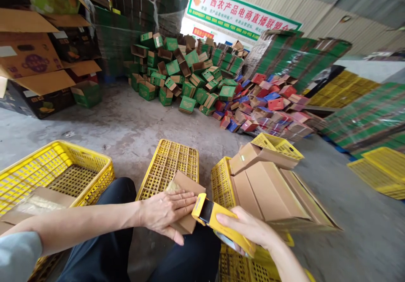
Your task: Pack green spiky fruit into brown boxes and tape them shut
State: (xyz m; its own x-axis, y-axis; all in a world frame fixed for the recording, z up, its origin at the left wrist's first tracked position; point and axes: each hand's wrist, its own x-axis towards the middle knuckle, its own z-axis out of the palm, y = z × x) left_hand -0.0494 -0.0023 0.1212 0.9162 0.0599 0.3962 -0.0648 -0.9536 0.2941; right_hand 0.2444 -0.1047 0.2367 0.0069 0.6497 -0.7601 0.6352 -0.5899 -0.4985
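A small brown cardboard box point(189, 182) rests by my knees, partly over an upturned yellow crate point(172, 159). My left hand point(167, 210) lies flat across the box with its fingers stretched out. In my right hand point(245, 225) is a yellow tape dispenser point(223, 223), its head touching or very near the box, close to my left fingertips. My left hand and the dispenser cover much of the box's top. A bit of pale padding point(172, 186) shows at the box's left side.
To my left stands a yellow crate point(107, 164) with flattened cardboard in it. Large cardboard sheets point(268, 189) lean on crates at my right. Heaps of green boxes point(188, 104) and red and blue boxes point(275, 104) cover the floor ahead. Big cartons point(34, 62) stand at the far left.
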